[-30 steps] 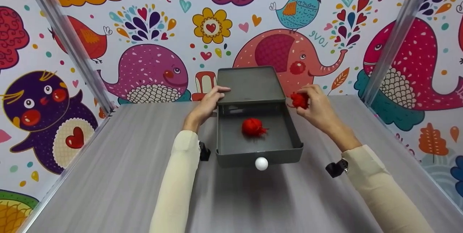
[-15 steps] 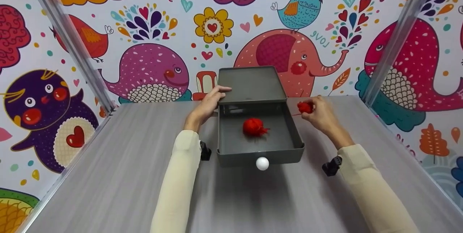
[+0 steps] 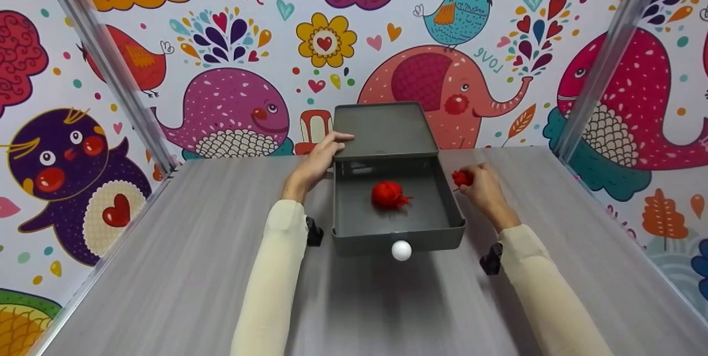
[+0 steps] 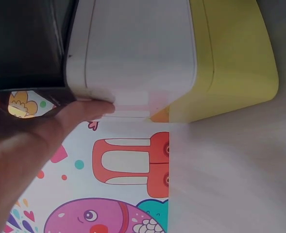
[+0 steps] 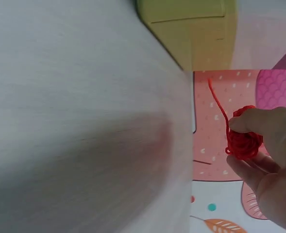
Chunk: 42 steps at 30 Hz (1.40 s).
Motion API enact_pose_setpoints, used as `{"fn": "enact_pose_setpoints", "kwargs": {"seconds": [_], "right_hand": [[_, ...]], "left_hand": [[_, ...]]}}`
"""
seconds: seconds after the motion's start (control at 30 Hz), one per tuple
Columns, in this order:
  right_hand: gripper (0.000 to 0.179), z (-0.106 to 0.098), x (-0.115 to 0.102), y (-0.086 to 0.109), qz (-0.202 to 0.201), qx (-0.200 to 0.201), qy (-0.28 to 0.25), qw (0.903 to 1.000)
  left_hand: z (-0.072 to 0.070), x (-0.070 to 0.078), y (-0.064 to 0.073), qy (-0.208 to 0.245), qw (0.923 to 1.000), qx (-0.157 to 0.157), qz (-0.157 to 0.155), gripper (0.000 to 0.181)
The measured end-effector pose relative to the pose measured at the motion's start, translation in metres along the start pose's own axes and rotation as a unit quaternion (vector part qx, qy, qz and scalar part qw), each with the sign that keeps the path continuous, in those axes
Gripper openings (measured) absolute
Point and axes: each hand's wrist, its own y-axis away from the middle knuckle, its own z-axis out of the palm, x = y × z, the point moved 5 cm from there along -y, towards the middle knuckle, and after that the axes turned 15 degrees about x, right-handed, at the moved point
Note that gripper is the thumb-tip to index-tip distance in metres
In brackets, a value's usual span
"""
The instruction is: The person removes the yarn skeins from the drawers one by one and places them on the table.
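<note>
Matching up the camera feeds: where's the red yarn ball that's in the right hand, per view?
Head: the red yarn ball is right of centre, beside the open drawer, in the right hand.
Left wrist: not in it.
Right wrist: right side, about mid-height, held between the fingers.
Shared landmark: the patterned wall, visible in all three.

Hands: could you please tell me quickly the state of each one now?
Left hand: open, touching the box.
Right hand: closed, holding red yarn.
</note>
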Motion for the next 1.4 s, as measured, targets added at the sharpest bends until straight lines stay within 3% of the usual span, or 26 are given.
{"fn": "enact_pose_setpoints", "kwargs": {"seconds": [0.3,0.53,0.83,0.97,1.13,1.23,1.4], "right_hand": [[0.040,0.013,0.018,0.003,0.053,-0.024,0.011,0.9982],[0.040,0.023,0.021,0.002,0.054,-0.033,0.019,0.9978],[0.030,0.032,0.017,0.004,0.013,0.026,0.047,0.9985],[0.024,0.033,0.017,0.006,0.009,0.034,0.051,0.9981],[0.021,0.033,0.013,0.006,-0.025,0.045,0.035,0.9980],[0.023,0.033,0.013,0.005,-0.022,0.025,0.032,0.9989],[0.034,0.033,0.016,0.005,0.025,-0.051,0.041,0.9976]], "left_hand": [[-0.002,0.001,0.001,0.002,0.9999,-0.005,0.011,0.039],[-0.001,0.000,-0.001,0.008,0.9999,-0.008,0.011,0.040],[-0.002,-0.001,-0.001,0.006,1.0000,-0.006,0.005,0.039],[-0.002,-0.001,0.000,0.008,0.9999,-0.006,0.005,0.039],[-0.002,0.000,-0.001,0.008,1.0000,-0.003,0.005,0.039],[-0.001,0.000,0.000,0.005,1.0000,-0.005,0.005,0.040],[0.000,0.000,0.001,0.001,1.0000,-0.007,0.005,0.040]]}}
